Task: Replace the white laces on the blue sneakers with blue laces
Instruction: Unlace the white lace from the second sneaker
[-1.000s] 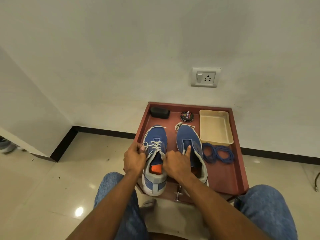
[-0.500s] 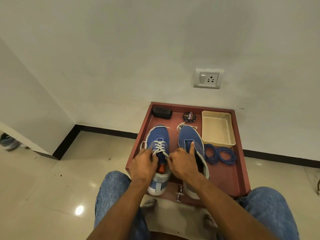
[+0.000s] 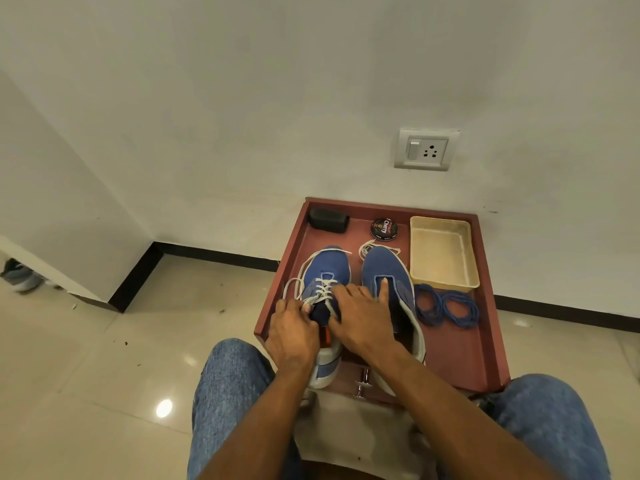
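Note:
Two blue sneakers stand side by side in a red-brown tray (image 3: 491, 334). The left sneaker (image 3: 329, 268) still carries a white lace (image 3: 323, 289) crossed through its eyelets, with a loose loop hanging off its left side. My left hand (image 3: 292, 336) pinches that lace at the shoe's left top eyelets. My right hand (image 3: 360, 318) lies across both shoes, fingers on the left shoe's lacing, index finger stretched onto the right sneaker (image 3: 388, 271), which has no lace. A loose white lace (image 3: 367, 245) lies at its toe. Coiled blue laces (image 3: 446, 306) sit to the right.
At the tray's back stand a black brush block (image 3: 328, 220), a round polish tin (image 3: 383, 228) and a cream plastic bin (image 3: 441, 254). A wall with a socket (image 3: 427, 150) rises right behind. My jeans-clad knees flank the tray's front; tiled floor lies to the left.
Both hands slid forward over the left sneaker's opening toward its lacing. The left hand moved from the shoe's side onto the lace. The camera shifted slightly.

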